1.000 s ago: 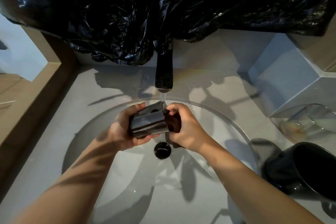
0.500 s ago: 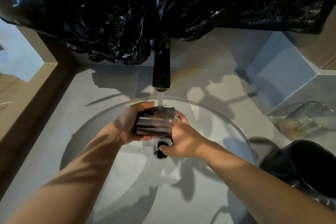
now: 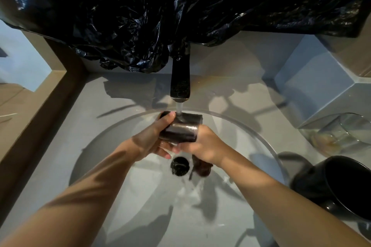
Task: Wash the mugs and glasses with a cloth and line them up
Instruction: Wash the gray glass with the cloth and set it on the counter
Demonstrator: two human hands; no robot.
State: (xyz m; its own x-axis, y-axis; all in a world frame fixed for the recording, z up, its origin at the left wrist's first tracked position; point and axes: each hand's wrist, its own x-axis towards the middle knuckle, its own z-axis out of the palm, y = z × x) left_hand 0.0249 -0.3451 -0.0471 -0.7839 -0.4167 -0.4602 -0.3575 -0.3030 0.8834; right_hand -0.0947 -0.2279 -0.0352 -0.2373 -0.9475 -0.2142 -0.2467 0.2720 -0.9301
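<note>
The mug [image 3: 180, 129] lies on its side right under the tap [image 3: 180, 84], water striking its upper wall, over the sink [image 3: 251, 126]. The left hand [image 3: 149, 142] wraps it from the left, thumb on top, fingers curled beneath. The right hand [image 3: 204, 146] clasps its right end, fingers curled; a dark cloth [image 3: 202, 167] hangs below that hand, seemingly pinched in it. Right of the tap, well apart, sit a glass [image 3: 339, 132] and a second mug [image 3: 345, 184]
</note>
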